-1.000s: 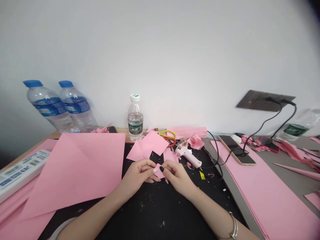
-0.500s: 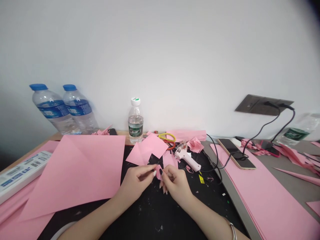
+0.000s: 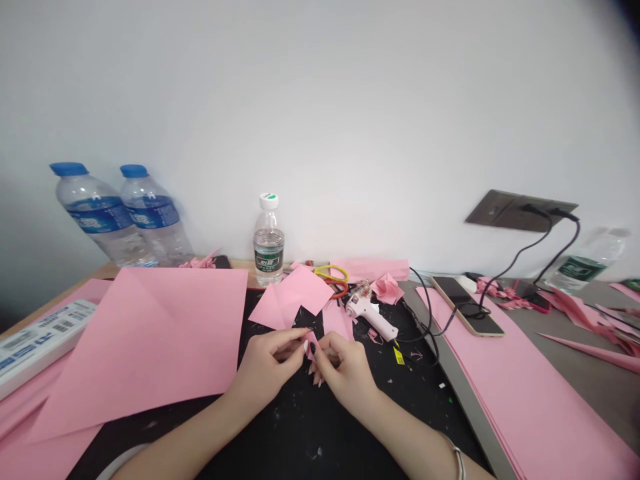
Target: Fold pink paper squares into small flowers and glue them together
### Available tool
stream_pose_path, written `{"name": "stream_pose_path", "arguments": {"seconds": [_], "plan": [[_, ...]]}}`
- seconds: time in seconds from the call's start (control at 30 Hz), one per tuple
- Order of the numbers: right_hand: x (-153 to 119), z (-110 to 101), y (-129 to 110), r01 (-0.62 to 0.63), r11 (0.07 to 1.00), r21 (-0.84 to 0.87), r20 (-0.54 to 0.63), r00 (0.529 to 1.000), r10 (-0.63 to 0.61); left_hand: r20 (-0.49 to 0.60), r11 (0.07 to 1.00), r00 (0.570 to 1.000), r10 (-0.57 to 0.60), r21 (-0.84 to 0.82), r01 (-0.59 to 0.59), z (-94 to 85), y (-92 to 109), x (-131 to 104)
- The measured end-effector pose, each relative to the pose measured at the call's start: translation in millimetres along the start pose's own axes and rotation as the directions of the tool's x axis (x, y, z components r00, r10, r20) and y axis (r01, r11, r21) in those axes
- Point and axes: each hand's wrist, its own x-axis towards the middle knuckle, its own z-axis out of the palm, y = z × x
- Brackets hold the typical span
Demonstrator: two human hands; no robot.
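Between my fingertips is a small folded piece of pink paper (image 3: 311, 341), mostly covered by them. My left hand (image 3: 276, 360) pinches it from the left side, thumb and forefinger closed. My right hand (image 3: 344, 368) grips it from the right, with its thumb pressed on the paper. Just beyond my hands lie cut pink paper pieces (image 3: 293, 295) on the black mat (image 3: 320, 440). A pale pink glue gun (image 3: 371, 316) rests to the right of them, near a folded pink paper flower (image 3: 387, 288).
Yellow-and-orange-handled scissors (image 3: 334, 275) lie behind the cut pieces. A small water bottle (image 3: 269, 243) stands by the wall. Large pink sheets (image 3: 165, 340) spread at left. On the right, a phone (image 3: 467, 307) sits on stacked pink paper (image 3: 530, 393), with black cables running to a wall socket (image 3: 515, 209).
The whole view has shifted slightly, so things appear a little further left. My right thumb and fingers have closed nearer to my left fingertips around the paper.
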Motion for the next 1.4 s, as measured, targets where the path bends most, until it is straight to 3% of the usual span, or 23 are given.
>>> {"name": "stream_pose_path", "arguments": {"seconds": [0.47, 0.8, 0.97, 1.03, 1.17, 1.4], "plan": [[-1, -1, 2, 0.064, 0.991, -0.117, 0.012, 0.998, -0.063, -0.055, 1.0, 0.999, 0.003, 0.005, -0.003, 1.1, -5, 2], [-1, -1, 3, 0.029, 0.999, -0.019, 0.031, 0.999, -0.028, -0.028, 0.996, 0.997, -0.076, -0.044, 0.075, -1.9, 1, 7], [6, -8, 5, 0.001, 0.999, -0.054, -0.07, 0.998, -0.004, 0.12, 0.933, 0.981, -0.153, -0.31, 0.183, -1.0, 5, 8], [9, -11, 4, 0.003, 0.998, -0.059, -0.06, 0.998, -0.006, 0.148, 0.897, 0.965, -0.214, -0.361, 0.254, -1.2, 5, 9], [10, -13, 2, -0.008, 1.0, -0.018, 0.035, 0.999, 0.009, 0.202, 0.898, 0.931, -0.304, -0.267, 0.35, -1.2, 2, 12], [14, -12, 7, -0.177, 0.951, 0.255, 0.113, 0.982, 0.153, 0.304, 0.95, 0.921, -0.245, -0.116, 0.291, 0.4, 1, 13]]}}
